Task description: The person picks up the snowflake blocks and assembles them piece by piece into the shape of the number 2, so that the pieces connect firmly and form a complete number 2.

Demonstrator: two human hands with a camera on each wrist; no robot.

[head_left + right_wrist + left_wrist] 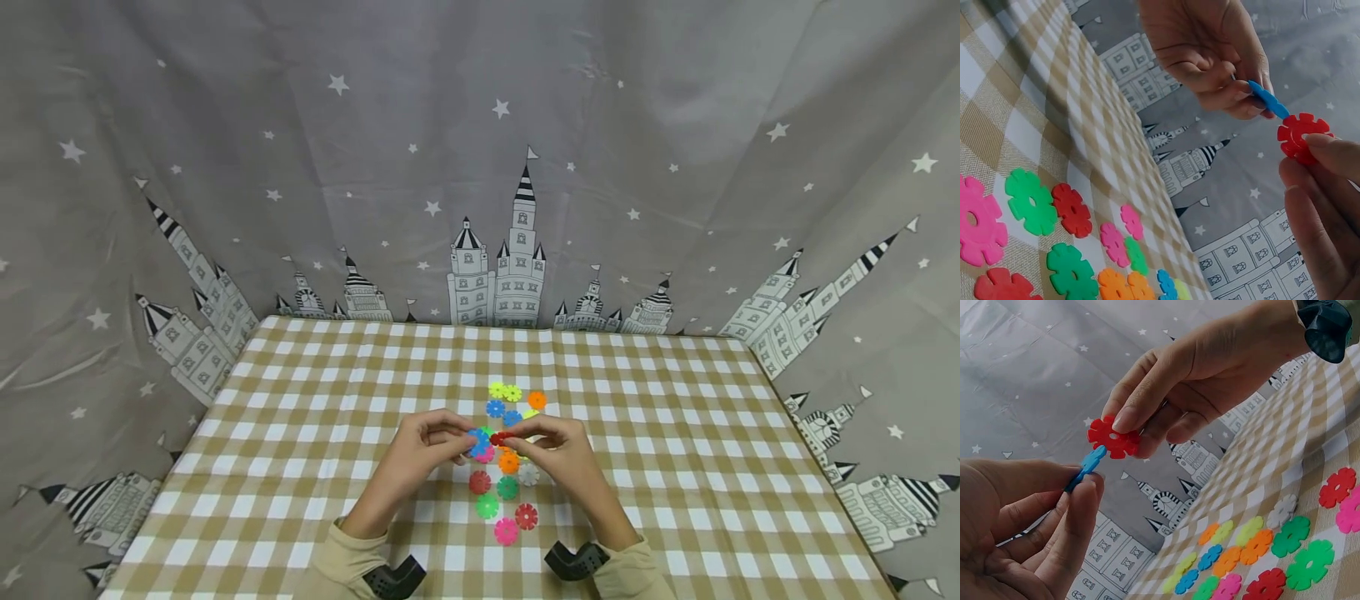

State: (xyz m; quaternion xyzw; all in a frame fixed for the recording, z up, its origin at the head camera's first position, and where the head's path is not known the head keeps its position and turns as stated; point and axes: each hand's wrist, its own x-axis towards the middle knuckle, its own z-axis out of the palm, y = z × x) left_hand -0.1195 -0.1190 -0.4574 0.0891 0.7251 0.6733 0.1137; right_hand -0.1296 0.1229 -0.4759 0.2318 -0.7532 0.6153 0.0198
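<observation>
Between thumb and fingers my left hand point(427, 446) pinches a blue snowflake disc point(1088, 466), a flat notched plastic piece with its edge facing the left wrist camera. My right hand point(557, 442) pinches a red snowflake disc point(1300, 134) by its outer side, its face and centre hole showing. The two discs meet at their rims, with the blue one standing crosswise to the red. Both hands hold them above the loose discs lying on the cloth. Under the hands, an orange disc point(508, 462) and a pink disc point(486, 454) are partly covered in the head view.
More notched discs lie spread on the checkered tablecloth point(300, 417): green point(487, 506), red point(527, 517), pink point(506, 532), white point(528, 474), and yellow ones point(497, 389) at the back. A grey curtain point(375, 167) with printed castles hangs behind the table.
</observation>
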